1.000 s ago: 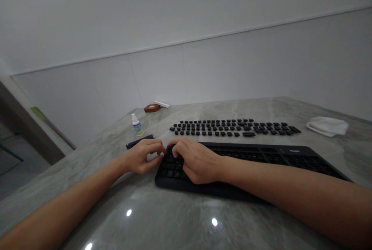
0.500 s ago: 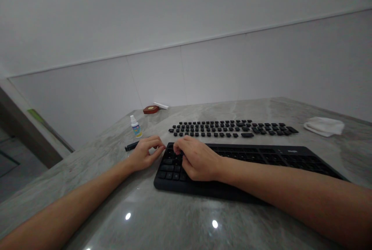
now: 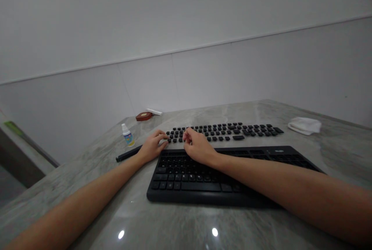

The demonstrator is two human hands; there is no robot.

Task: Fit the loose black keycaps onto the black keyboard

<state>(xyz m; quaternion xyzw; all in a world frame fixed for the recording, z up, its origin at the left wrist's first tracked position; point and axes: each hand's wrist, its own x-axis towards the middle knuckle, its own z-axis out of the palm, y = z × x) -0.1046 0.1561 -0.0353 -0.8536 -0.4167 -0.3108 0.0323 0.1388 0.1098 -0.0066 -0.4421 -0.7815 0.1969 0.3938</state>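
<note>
A black keyboard (image 3: 200,196) lies on the grey marbled table, its lower left keys in place and its upper part partly bare. Behind it, loose black keycaps (image 3: 238,137) are laid out in rows. My left hand (image 3: 152,147) rests beyond the keyboard's upper left corner, thumb and index finger closed about a keycap (image 3: 169,141) at the left end of the front row. My right hand (image 3: 200,148) is over the keyboard's back edge with curled fingers, its tips near the loose keycaps; what it pinches, if anything, is hidden.
A dark stick-like tool (image 3: 128,154) lies left of my left hand. Beyond it stands a small white spray bottle (image 3: 128,136). Further back are a reddish-brown box (image 3: 143,116) and a white strip (image 3: 154,112). A folded white cloth (image 3: 305,125) sits at the right.
Both hands have moved from the keyboard's left end towards the loose keycaps, the right hand away from the upper left keys. The view has shifted slightly right.
</note>
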